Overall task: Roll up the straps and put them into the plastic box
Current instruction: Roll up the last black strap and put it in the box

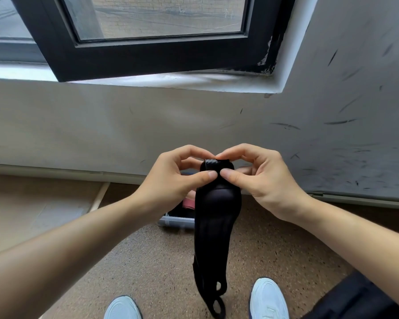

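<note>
While both hands, left hand (171, 178) and right hand (260, 178), pinch the strap's (213, 226) top end, rolling is just starting; its tail hangs below the grip. Next, I judge, tight turns downward, then the plastic box (175, 221) behind.

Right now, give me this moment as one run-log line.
stage: start of roll | left hand: pinches black strap top | right hand: pinches same end | tail: hangs unrolled | plastic box: on floor behind

One left hand (168, 180), one right hand (265, 178), one strap (214, 217), seemingly one plastic box (177, 223), two shoes (122, 308)
</note>
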Action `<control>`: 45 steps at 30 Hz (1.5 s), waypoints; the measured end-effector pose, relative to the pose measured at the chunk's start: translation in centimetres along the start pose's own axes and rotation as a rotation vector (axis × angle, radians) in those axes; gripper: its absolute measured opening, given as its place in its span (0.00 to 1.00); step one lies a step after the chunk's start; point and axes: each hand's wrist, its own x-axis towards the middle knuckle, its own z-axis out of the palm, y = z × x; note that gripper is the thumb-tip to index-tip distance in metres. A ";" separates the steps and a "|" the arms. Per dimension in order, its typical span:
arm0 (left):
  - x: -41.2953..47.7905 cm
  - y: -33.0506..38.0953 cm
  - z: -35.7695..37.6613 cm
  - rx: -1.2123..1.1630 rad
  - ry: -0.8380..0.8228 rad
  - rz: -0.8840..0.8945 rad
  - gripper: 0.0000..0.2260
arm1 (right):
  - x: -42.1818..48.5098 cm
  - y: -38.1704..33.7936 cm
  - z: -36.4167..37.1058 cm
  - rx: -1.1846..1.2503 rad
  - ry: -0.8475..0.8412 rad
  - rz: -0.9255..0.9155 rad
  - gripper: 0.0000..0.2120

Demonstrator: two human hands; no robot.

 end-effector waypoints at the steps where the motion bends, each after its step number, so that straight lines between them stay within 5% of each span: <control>1: 0.0 0.1 0.0 -0.006 -0.009 -0.046 0.10 | 0.0 0.1 -0.1 -0.021 0.010 -0.012 0.10; 5: 0.0 0.3 -0.3 -0.019 -0.123 -0.208 0.09 | 0.2 0.4 -0.3 -0.123 0.015 -0.069 0.09; 14: 0.1 0.0 -0.4 -0.063 -0.090 -0.207 0.19 | 0.4 0.5 -0.5 -0.215 -0.054 -0.157 0.10; 19: 0.0 -0.2 -0.7 -0.038 -0.075 -0.116 0.12 | 0.0 -0.1 -0.4 -0.174 -0.065 -0.111 0.06; 30: 0.6 -0.7 -0.8 0.182 0.012 0.222 0.14 | 0.7 -1.1 -0.6 -0.053 -0.141 0.186 0.13; 37: 0.4 -1.0 -0.3 0.325 0.050 0.341 0.17 | 0.4 -1.2 -0.3 0.127 -0.082 0.218 0.14; 41: 0.5 -0.4 -0.5 0.408 0.062 0.178 0.15 | 0.3 -1.2 -0.5 0.128 -0.032 0.187 0.12; 45: 0.0 0.7 -0.1 0.074 -0.093 -0.155 0.12 | 0.3 -0.7 -0.6 0.089 0.006 0.132 0.11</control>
